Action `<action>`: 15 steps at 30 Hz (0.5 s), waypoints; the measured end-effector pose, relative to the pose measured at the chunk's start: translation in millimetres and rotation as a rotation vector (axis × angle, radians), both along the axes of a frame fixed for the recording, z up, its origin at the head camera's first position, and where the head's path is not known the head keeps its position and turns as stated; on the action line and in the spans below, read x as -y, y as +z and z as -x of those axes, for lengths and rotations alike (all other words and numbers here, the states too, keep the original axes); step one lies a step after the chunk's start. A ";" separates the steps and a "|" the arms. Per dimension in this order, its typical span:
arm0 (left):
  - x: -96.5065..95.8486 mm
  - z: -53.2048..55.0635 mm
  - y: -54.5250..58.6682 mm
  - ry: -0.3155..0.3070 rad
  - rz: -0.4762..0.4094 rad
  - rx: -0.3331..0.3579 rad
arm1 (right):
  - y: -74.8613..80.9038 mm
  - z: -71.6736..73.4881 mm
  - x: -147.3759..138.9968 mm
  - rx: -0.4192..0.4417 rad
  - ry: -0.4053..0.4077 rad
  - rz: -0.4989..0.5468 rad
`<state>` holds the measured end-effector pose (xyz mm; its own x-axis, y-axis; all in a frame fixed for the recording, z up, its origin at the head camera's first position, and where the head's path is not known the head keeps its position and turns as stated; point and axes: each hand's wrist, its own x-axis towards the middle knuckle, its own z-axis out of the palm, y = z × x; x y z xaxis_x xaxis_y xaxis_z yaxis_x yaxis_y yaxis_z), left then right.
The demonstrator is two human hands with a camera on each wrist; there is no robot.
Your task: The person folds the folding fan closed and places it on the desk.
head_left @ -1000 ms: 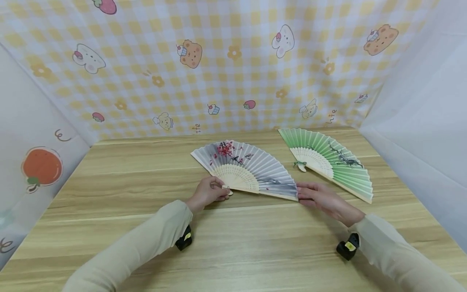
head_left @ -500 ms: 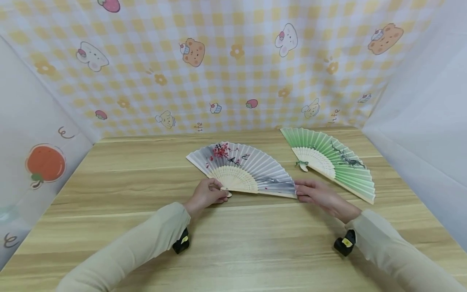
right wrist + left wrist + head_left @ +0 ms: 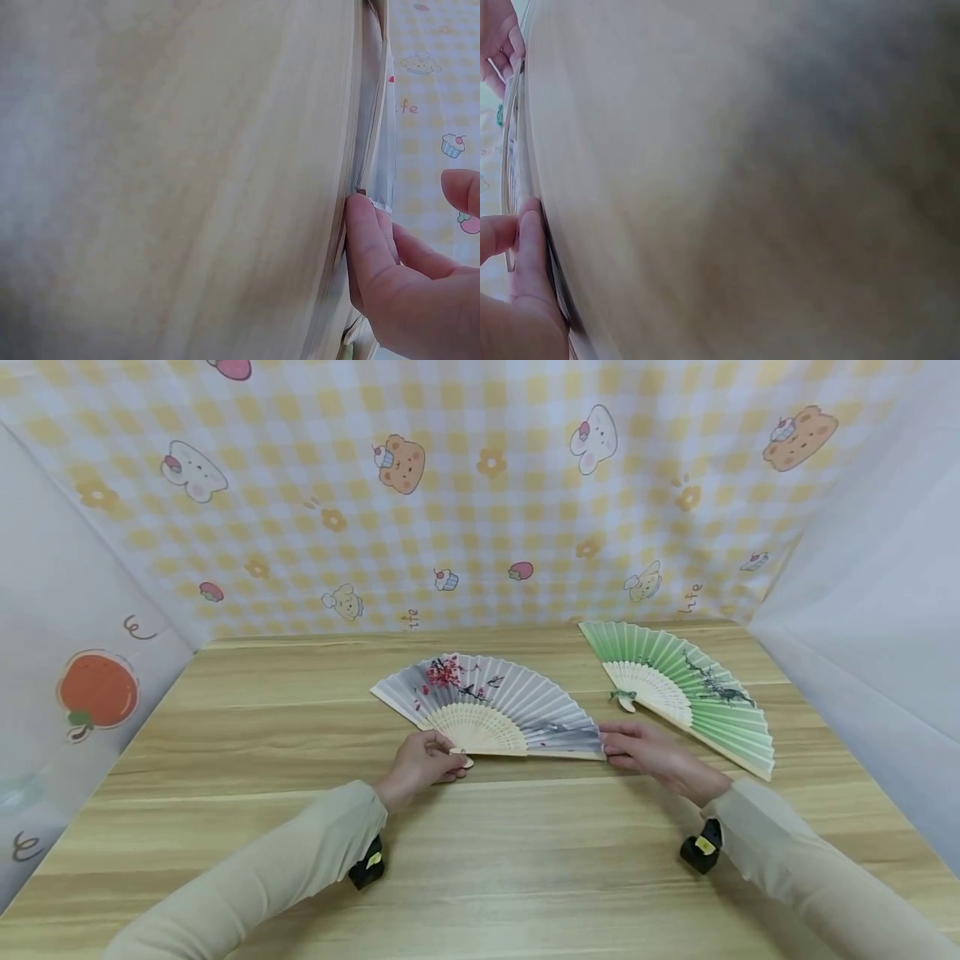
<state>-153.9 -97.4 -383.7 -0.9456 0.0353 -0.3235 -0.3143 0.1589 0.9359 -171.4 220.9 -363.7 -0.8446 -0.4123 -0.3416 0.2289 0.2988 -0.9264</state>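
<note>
two folding fans on the light wood-grain tabletop (image 3: 525, 852), both spread wide. the gray pleated folding fan with red blossoms and pale slatted ribs (image 3: 551, 706) lies around mid-tabletop, nearer the far edge, its straight side facing the near edge. the green pleated folding fan with white slatted ribs (image 3: 720, 714) lies toward the far right corner, untouched.

left hand (image 3: 416, 764): thumb and forefinger pinch the gray fan at its pivot end. right hand (image 3: 656, 756): fingers extended, touching the outer end of that fan's near rib; seen from the right wrist, the thumb stands clear, so no pinch there. whether that end sits slightly off the wood, i cannot tell.

step in hand, my judgement: positioning the gray fan, its spread looking complete or nearly so. next move probably calls for light, even guidance from both ends, then a release of the pivot without dragging. possible fault: pushing hard from the right might fold the pleats.
</note>
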 end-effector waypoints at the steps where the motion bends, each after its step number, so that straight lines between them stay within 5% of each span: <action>1: 0.1 -0.5 0.1 0.005 0.002 0.004 | 0.3 0.7 0.2 0.000 0.004 0.000; 15: -2.7 -13.8 -0.7 0.046 -0.035 -0.003 | 0.2 7.8 0.0 0.010 -0.019 0.010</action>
